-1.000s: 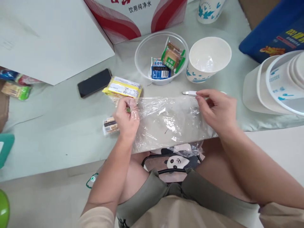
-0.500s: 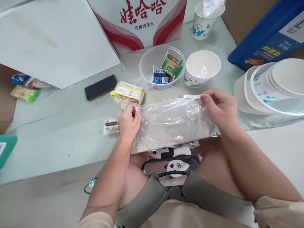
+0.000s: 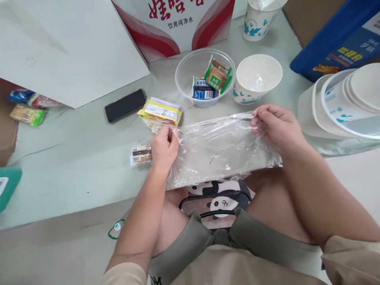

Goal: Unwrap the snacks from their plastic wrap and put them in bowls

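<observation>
A clear plastic bag (image 3: 213, 146) is stretched between my two hands over the table's front edge. My left hand (image 3: 166, 144) is closed, pinching its left side. At the upper right corner, my right hand (image 3: 276, 126) is closed on the bag, near a whitish strip along the top edge. Just beyond my left hand lies a yellow snack packet (image 3: 162, 111), and a smaller wrapped snack (image 3: 141, 154) pokes out to its left. Behind the bag stand a clear plastic bowl (image 3: 185, 89) with wrapped snacks inside and a white paper cup (image 3: 258, 77).
A dark phone (image 3: 125, 105) lies left of the yellow packet. White and red boxes (image 3: 204, 35) stand at the back. Stacked tubs with paper cups (image 3: 314, 111) and a blue package (image 3: 332, 51) are on the right. Another paper cup (image 3: 257, 25) stands behind.
The bag is pulled tauter and flatter, as my right hand has shifted slightly right and up. My left hand keeps its pinch. The camera view has tilted a little.
</observation>
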{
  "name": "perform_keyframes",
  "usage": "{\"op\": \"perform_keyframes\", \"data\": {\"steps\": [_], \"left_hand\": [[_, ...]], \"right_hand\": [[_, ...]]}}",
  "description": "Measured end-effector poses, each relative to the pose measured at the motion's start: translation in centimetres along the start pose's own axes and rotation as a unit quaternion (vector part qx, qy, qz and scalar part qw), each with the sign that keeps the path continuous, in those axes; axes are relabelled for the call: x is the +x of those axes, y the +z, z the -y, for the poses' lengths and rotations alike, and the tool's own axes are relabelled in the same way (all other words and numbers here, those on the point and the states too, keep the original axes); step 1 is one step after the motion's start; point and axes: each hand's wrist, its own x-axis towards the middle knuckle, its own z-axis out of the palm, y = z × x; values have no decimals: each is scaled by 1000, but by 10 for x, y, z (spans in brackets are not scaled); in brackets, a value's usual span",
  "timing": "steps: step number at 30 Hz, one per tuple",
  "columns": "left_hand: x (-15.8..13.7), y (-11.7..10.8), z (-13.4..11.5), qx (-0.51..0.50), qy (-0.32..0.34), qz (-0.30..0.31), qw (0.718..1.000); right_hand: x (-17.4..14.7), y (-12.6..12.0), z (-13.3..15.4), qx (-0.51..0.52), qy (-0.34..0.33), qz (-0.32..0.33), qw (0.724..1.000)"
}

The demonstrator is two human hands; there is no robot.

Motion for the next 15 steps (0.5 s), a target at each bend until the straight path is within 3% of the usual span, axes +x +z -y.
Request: {"op": "perform_keyframes", "data": {"steps": [5, 11, 15], "left_hand": [[2, 2, 0, -8, -9, -5, 1000], [5, 7, 4, -33, -12, -8, 999], [5, 9, 8, -52, -36, -11, 998]], "right_hand": [[7, -4, 2, 10, 63, 1, 998], [4, -4, 8, 129, 151, 128, 972], [-2, 2, 8, 121, 121, 140, 975]]}}
